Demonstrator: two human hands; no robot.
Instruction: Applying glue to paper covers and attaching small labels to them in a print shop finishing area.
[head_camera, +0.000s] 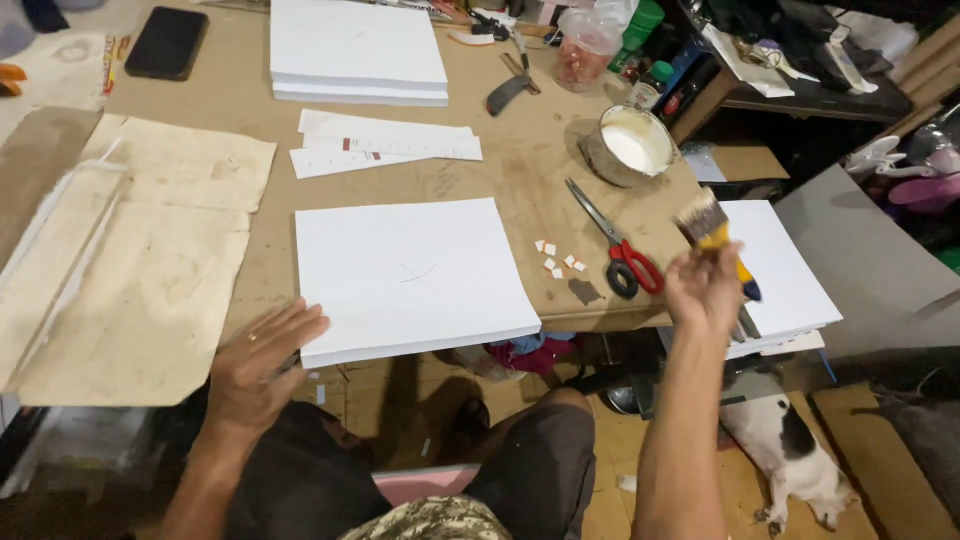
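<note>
A wide paintbrush (712, 235) with a yellow-and-dark handle is being gripped in the right hand (706, 288), fingers closed around the handle, bristles pointing up and away, just past the right edge of the counter (500, 165). The left hand (262, 362) is lying open and flat, fingers spread, its fingertips touching the near left corner of a stack of white sheets (415, 278) that is sitting at the counter's front edge. Red-handled scissors (618, 248) are lying just left of the brush hand, with small white paper scraps (559, 261) between them and the stack. Beyond the scissors, a round tin of white paste (630, 146) is standing near the counter's right edge. A second white stack (790, 275) is resting lower, under the brush. Farther back are lying loose white strips (385, 145), another white stack (357, 50) and a black phone (166, 42). A black-and-white dog (790, 445) is lying on the floor by the right arm.
</note>
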